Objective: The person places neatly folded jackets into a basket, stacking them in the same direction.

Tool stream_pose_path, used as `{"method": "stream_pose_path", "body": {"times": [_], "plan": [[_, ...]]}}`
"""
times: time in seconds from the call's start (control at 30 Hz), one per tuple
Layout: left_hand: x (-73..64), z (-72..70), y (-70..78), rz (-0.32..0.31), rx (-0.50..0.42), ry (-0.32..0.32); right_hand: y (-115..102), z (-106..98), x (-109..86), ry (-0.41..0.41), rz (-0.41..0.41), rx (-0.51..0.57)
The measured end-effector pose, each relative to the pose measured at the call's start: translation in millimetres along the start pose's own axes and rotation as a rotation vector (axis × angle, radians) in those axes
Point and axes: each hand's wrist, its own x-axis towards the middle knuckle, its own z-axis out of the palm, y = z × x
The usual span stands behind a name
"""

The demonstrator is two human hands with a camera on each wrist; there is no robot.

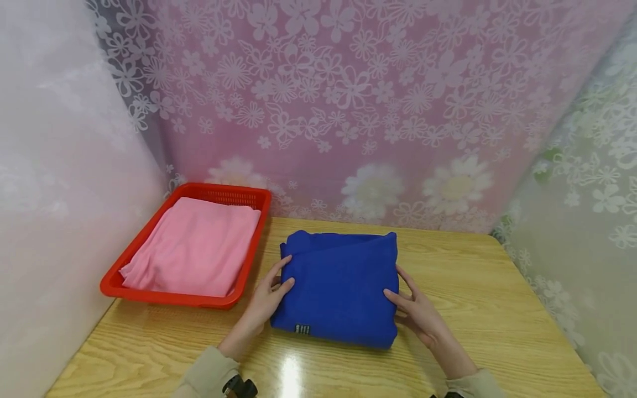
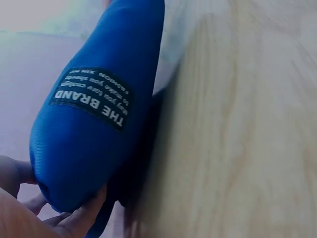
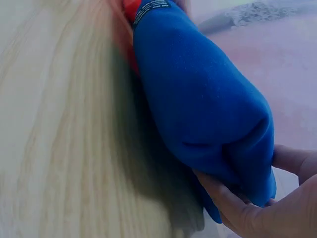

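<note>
A folded blue garment (image 1: 343, 287) is held level between both hands over the wooden table. Its left side is gripped by my left hand (image 1: 264, 301), thumb on top and other fingers going underneath. My right hand (image 1: 422, 314) grips the right side in the same way. A dark label (image 2: 91, 96) with white print, reading "THE BRAND", sits on the near edge. Beneath the blue garment (image 3: 198, 89), the right wrist view shows a shadow and some space above the wood. The fingers under the cloth are partly hidden.
To the left stands a red plastic basket (image 1: 174, 299) with folded pink cloth (image 1: 199, 243) in it, close to the left hand. The wooden table (image 1: 497, 309) extends to the right. A floral curtain (image 1: 348, 110) hangs behind, with pale sheeting at both sides.
</note>
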Motion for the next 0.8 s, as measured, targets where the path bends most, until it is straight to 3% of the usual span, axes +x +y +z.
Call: {"method": "stream_pose_path", "body": {"times": [0.2,0.53,0.8], "plan": [[-0.2,-0.6,16.3,-0.009,-0.043,0.004,-13.5,-1.2,-9.1,-0.013,-0.002,0.026],[-0.7,-9.1,46.7,-0.024,-0.039,-0.026,-40.7,-1.1,-18.7,-0.026,-0.058,-0.013],[0.9,-26.0,67.1,0.001,-0.03,-0.032,-63.0,10.7,-17.0,-0.059,-0.105,0.027]]}}
